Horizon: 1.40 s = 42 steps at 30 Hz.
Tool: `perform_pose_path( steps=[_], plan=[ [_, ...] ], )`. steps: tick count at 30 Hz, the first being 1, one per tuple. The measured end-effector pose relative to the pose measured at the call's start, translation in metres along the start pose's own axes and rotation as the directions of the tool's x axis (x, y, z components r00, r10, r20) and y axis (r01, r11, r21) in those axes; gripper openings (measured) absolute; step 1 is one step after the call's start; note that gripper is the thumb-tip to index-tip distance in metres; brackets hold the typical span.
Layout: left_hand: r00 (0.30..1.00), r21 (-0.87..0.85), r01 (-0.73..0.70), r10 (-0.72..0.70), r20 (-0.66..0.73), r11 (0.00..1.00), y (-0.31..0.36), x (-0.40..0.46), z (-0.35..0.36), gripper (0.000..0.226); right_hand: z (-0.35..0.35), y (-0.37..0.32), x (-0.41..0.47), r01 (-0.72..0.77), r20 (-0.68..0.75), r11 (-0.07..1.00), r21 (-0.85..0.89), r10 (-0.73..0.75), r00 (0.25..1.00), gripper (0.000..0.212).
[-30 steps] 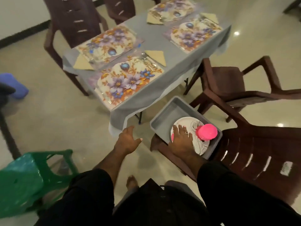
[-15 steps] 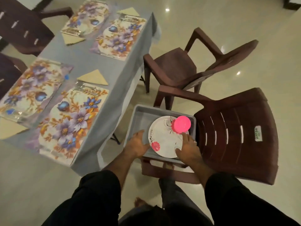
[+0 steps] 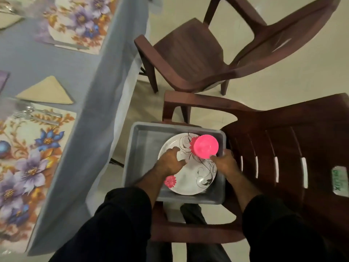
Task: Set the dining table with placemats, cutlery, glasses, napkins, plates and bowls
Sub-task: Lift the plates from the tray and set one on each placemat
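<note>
A grey tub sits on the seat of a brown plastic chair. In it lies a white plate with black swirls and pink flowers. A pink bowl stands upside down on the plate's far right part. My left hand rests on the plate's left half with its fingers spread. My right hand is at the plate's right rim, its thumb tip next to the pink bowl; its fingers are hidden by the back of the hand.
The table with its blue-grey cloth stands to the left, carrying floral placemats, a folded beige napkin and cutlery. A second brown chair stands beyond the tub. My dark-sleeved arms fill the bottom of the view.
My left hand has moved from the tub's near rim onto the plate. My right hand has slid from the plate's near edge up to the pink bowl. The view has closed in.
</note>
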<state>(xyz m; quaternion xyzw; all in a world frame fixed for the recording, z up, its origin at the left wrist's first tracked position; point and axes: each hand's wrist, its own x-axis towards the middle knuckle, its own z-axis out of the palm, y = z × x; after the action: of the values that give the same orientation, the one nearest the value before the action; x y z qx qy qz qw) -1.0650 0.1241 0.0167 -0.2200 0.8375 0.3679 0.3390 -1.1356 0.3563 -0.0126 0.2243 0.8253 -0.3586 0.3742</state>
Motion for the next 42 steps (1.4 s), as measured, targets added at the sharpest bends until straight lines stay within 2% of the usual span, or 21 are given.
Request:
perform_pose_path(
  steps=[4,5,9,14,19,24,28,31,35,40,42],
  plan=[
    [1.0,-0.127,0.01,-0.007,0.025,0.992,0.018,0.054,0.018,0.067,0.014,0.022,0.064,-0.016,0.006,0.994,0.112,0.016,1.0,0.101],
    [0.999,-0.171,0.023,-0.017,0.035,0.985,0.022,0.063,0.021,0.065,0.015,0.022,0.071,-0.02,0.007,0.993,0.115,0.019,1.0,0.096],
    [0.995,-0.32,0.072,-0.046,0.089,0.945,0.029,0.088,0.034,0.057,0.019,0.008,0.073,-0.013,0.015,0.993,0.12,0.012,1.0,0.056],
    [0.986,-0.426,0.125,-0.066,0.15,0.896,0.018,0.106,0.049,0.056,0.023,0.008,0.076,0.002,0.005,0.997,0.075,-0.002,1.0,0.053],
    [0.991,-0.571,0.134,-0.099,0.092,0.81,-0.002,0.076,0.035,0.044,0.038,-0.013,0.06,0.087,0.047,0.996,0.003,-0.087,0.995,0.055],
    [0.966,-0.716,0.131,-0.25,-0.063,0.686,-0.047,0.038,-0.013,0.039,0.082,-0.082,0.018,0.284,0.155,0.955,-0.084,-0.269,0.951,0.057],
    [0.921,-0.778,0.097,-0.352,-0.166,0.621,-0.09,0.027,-0.05,0.044,0.137,-0.128,0.004,0.38,0.264,0.918,-0.11,-0.342,0.902,0.058],
    [0.905,-0.794,0.077,-0.376,-0.198,0.603,-0.118,0.034,-0.062,0.052,0.174,-0.141,0.008,0.384,0.275,0.918,-0.099,-0.345,0.897,0.057],
    [0.926,-0.77,0.064,-0.326,-0.192,0.635,-0.126,0.045,-0.058,0.063,0.191,-0.139,0.02,0.344,0.238,0.935,-0.088,-0.315,0.919,0.055],
    [0.932,-0.83,0.033,-0.317,-0.175,0.557,-0.126,0.051,-0.047,0.093,0.201,-0.137,0.033,0.376,0.256,0.92,-0.108,-0.34,0.905,0.052],
    [0.923,-0.849,0.034,-0.343,-0.176,0.527,-0.123,0.051,-0.047,0.084,0.2,-0.135,0.037,0.384,0.296,0.919,-0.088,-0.343,0.891,0.051]
  ],
)
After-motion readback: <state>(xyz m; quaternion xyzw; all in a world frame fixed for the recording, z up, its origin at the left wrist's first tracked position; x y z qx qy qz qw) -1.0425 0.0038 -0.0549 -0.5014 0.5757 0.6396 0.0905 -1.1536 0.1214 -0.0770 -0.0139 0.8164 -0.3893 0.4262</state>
